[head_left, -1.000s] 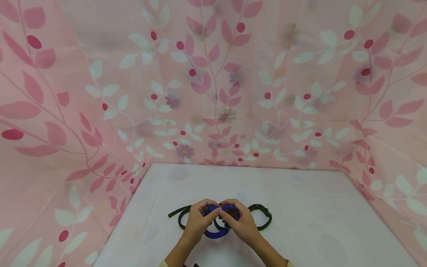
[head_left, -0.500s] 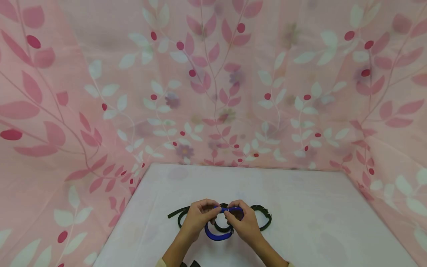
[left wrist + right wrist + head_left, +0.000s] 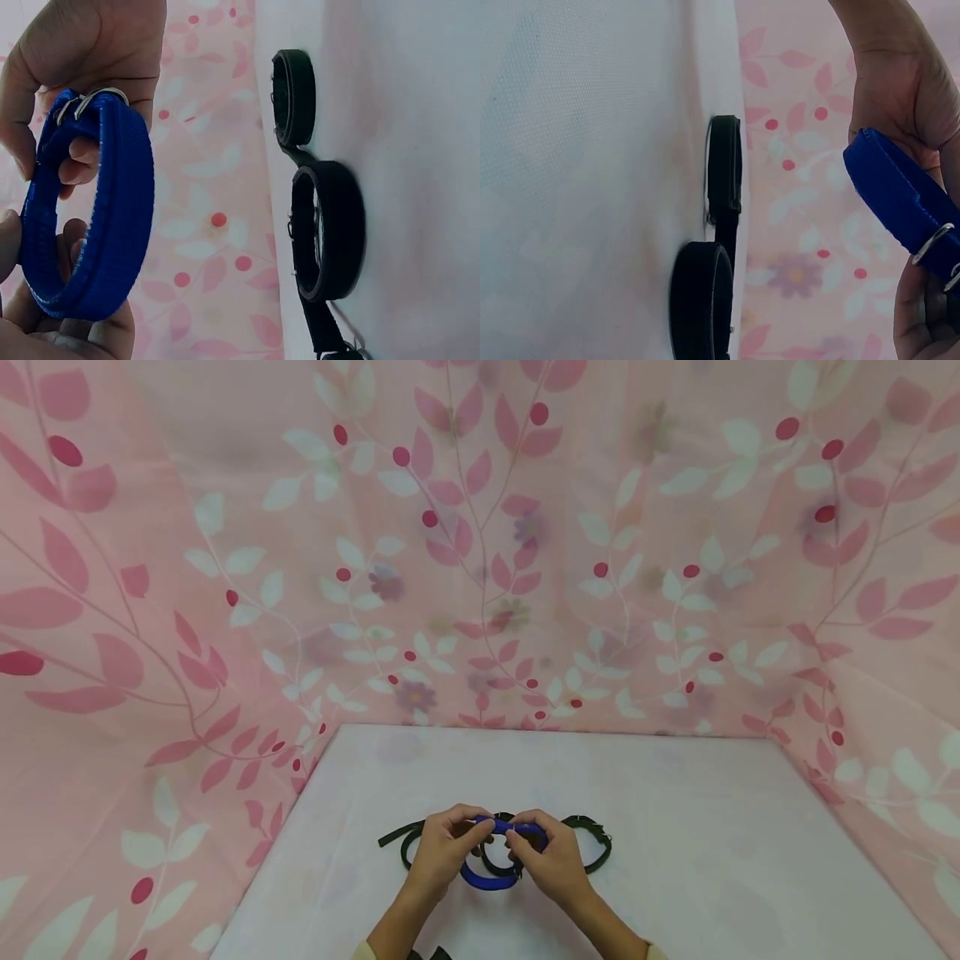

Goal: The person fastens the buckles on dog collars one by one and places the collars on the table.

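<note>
A blue pet collar (image 3: 489,882) with a metal buckle and ring is held up off the table by both hands. My left hand (image 3: 442,853) pinches the strap's upper part between thumb and fingers. On the other side, my right hand (image 3: 551,858) pinches it near the buckle. The left wrist view shows the blue collar (image 3: 127,214) as a closed loop, its metal fittings near the right hand (image 3: 97,45). In the right wrist view the left hand (image 3: 900,94) is at the top, and the blue collar (image 3: 892,196) is partly cut off.
Dark collars lie behind the hands on the white table (image 3: 675,843): a looped collar (image 3: 600,857) at right, another black collar (image 3: 345,232) in the middle, and a strap end (image 3: 401,835) at left. A black object (image 3: 438,953) shows at the bottom edge. Pink floral cloth (image 3: 480,568) surrounds the table.
The hands have moved slightly apart, and the blue strap between the fingertips now shows more plainly. The dark collars have stayed in place.
</note>
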Tool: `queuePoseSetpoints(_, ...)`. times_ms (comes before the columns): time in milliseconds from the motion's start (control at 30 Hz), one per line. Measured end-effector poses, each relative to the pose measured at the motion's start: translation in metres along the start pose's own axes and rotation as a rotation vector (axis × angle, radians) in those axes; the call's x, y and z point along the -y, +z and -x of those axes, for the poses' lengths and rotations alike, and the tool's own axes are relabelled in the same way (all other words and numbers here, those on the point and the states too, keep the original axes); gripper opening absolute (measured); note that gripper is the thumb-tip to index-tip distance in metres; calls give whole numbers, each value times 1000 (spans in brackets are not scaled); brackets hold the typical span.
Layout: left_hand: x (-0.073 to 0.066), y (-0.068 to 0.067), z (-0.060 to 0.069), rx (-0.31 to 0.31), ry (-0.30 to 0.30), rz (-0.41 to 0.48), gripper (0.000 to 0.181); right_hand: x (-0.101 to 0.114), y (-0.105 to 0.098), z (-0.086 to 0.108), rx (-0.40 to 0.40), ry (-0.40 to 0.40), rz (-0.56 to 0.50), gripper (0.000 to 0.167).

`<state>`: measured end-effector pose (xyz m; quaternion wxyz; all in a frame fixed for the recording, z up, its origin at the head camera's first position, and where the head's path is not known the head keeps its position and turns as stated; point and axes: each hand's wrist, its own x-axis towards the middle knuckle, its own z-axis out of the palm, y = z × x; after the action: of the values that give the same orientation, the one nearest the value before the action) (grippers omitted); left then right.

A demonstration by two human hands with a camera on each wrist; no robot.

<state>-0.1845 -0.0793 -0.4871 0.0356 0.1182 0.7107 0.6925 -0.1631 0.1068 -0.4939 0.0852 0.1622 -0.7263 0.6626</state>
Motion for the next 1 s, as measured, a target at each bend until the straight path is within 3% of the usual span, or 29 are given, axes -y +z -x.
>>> queuePoseSetpoints(200,-4,-9,0,-96,-19,79,35,1,-2,1,-53,92,-67,10)
queuePoseSetpoints(300,-6,-14,0,-142,-9,113,33,0,-5,1,-58,86,-45,11)
queuePoseSetpoints(500,-7,-16,0,-137,-7,177,31,-3,-6,3,-49,6,-6,14)
queuePoseSetpoints(767,-12,-22,0,-175,19,154,28,-2,-6,5,-67,-38,-7,15)
queuePoseSetpoints(1000,-13,-24,-1,-159,14,182,30,-1,-6,5,-65,-69,6,14)
